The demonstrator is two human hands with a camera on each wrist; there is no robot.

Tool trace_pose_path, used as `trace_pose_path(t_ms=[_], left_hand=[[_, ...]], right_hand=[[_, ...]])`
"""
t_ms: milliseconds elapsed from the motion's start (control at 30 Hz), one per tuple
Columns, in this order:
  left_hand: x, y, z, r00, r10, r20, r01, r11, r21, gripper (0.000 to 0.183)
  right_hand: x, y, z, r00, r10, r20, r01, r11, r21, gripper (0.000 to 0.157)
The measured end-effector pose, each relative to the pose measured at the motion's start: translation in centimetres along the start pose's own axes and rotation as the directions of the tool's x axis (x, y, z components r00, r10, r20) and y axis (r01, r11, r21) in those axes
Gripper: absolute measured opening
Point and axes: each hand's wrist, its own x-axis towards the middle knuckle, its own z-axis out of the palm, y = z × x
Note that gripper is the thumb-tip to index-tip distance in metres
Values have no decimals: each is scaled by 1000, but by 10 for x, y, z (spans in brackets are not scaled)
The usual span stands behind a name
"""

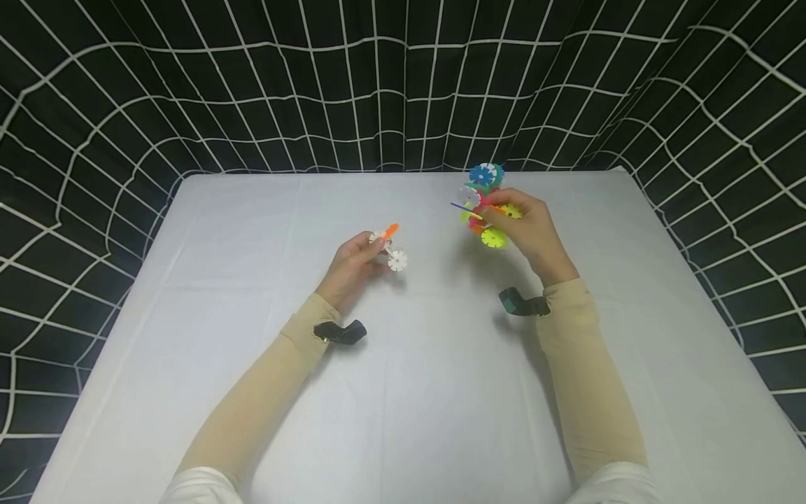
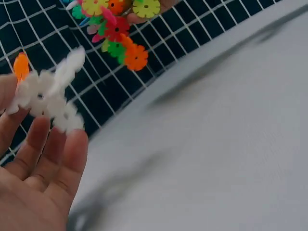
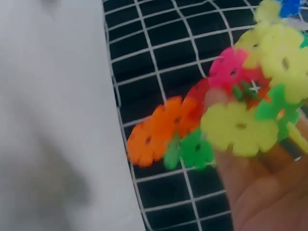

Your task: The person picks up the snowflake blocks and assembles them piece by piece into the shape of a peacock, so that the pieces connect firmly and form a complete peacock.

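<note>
My left hand (image 1: pixel 354 264) pinches a small cluster of white snowflake discs (image 2: pixel 48 96) joined to an orange disc (image 1: pixel 391 230). In the left wrist view the thumb and fingertips lie at the white discs' edges. Farther right, my right hand (image 1: pixel 527 227) grips a larger cluster of joined snowflake discs (image 1: pixel 493 239) in yellow, blue, green, pink, orange and white. Two orange discs (image 3: pixel 161 127) stick out from its end in the right wrist view, beside green ones (image 3: pixel 196 149). A gap separates the two clusters, and both are held above the table.
A white cloth-covered table (image 1: pixel 390 392) spreads beneath both arms. Black curtain with a white grid (image 1: pixel 390 84) surrounds its back and sides. Dark cameras (image 1: pixel 340 332) are strapped at the wrists, over beige sleeves.
</note>
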Motion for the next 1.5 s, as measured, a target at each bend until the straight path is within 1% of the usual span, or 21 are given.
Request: trace_pose_path(t_ms=[67,133,200,233,300,400,467,567,700,767,833,867,933,1000,1067,1133,1200,1267,1400,1500], left_hand=[[-1,6,1,1000,25,-16,-25,1000,18,7],[-3,13,2,998,58,-22,-58,998,27,8],[-5,21,4,995,98,-23,-97,994,43,9],[-6,26,5,993,117,-23,-116,992,50,9],[-10,34,8,988,156,-20,-154,986,68,8],[-16,46,13,979,201,-13,-199,974,111,7],[-21,53,17,975,221,-8,-217,964,151,6],[-27,60,23,970,243,8,-240,952,189,4],[-34,67,31,962,271,40,-273,931,242,4],[-38,71,36,954,296,54,-298,907,298,6],[-42,74,40,944,323,64,-323,869,374,10],[-45,75,42,938,338,69,-335,844,419,12],[-49,78,45,923,375,84,-363,783,506,13],[-52,79,48,906,411,104,-392,721,572,12],[-54,80,51,885,447,132,-428,665,612,11],[-56,81,53,866,476,155,-457,626,632,11],[-57,81,54,854,494,162,-471,605,642,11],[-57,81,55,847,506,162,-479,596,645,11],[-57,81,55,843,515,156,-484,598,639,10],[-57,81,55,845,510,160,-483,598,640,10]], right_hand=[[-2,-2,2,999,-43,11,42,996,77,26],[-5,-4,3,996,-87,32,81,984,159,19],[-8,-7,6,991,-120,55,106,971,213,17],[-10,-9,7,989,-131,66,113,968,223,17],[-13,-14,9,987,-141,82,121,971,207,22],[-19,-21,11,986,-137,93,120,977,175,34],[-22,-26,12,985,-144,99,123,974,190,39],[-26,-31,13,979,-168,115,137,962,238,42],[-32,-35,14,969,-205,136,170,958,232,46],[-35,-37,14,962,-226,153,184,951,248,46],[-38,-38,14,952,-252,175,198,940,276,45],[-39,-39,14,946,-266,187,206,935,289,44],[-41,-40,14,931,-299,211,224,921,320,43],[-43,-42,14,917,-328,229,246,914,323,41],[-45,-43,14,904,-352,243,263,905,333,40],[-46,-45,15,894,-371,253,276,898,342,39],[-48,-46,15,888,-379,261,280,894,349,40],[-49,-47,16,882,-387,268,285,893,348,40],[-49,-48,17,872,-400,283,305,895,325,40],[-49,-47,17,867,-407,288,319,897,307,41]])
